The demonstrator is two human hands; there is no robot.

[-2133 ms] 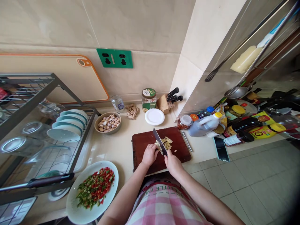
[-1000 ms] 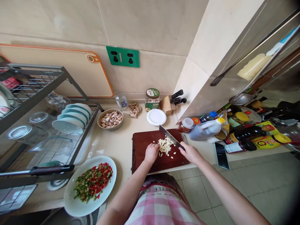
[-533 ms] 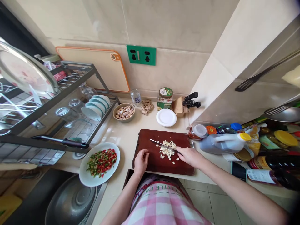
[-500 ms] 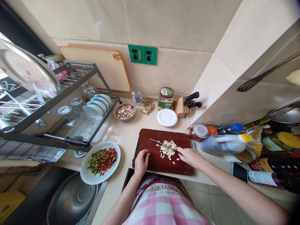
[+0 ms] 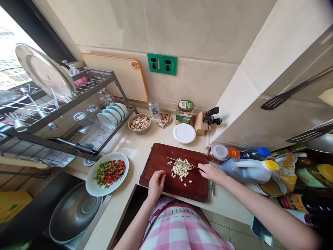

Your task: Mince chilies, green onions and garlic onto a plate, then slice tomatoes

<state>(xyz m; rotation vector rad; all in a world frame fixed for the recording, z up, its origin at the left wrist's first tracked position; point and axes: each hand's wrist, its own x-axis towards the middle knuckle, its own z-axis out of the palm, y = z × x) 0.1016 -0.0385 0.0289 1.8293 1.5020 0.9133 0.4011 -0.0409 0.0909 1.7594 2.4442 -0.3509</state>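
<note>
My right hand (image 5: 208, 172) grips the handle of a kitchen knife (image 5: 179, 161). The blade points left and lies across a heap of chopped garlic (image 5: 181, 170) on a reddish-brown cutting board (image 5: 161, 158). A few loose garlic bits are scattered near the heap. My left hand (image 5: 156, 183) rests at the board's front left part, its fingers curled together, and whether anything is in them is hidden. Left of the board stands a white plate (image 5: 90, 184) of chopped red and green chillies (image 5: 110, 172).
Behind the board are a bowl of garlic cloves (image 5: 139, 124), ginger (image 5: 164, 119), a small white plate (image 5: 184, 133) and a knife block (image 5: 202, 124). Bottles and a jug (image 5: 247, 170) crowd the right side. A dish rack (image 5: 78, 133) and a metal wok (image 5: 74, 213) are on the left.
The view has shifted a little. The knife still lies over the garlic in my right hand, its blade slightly flatter. My left hand stays at the board's front left, fingers still curled.
</note>
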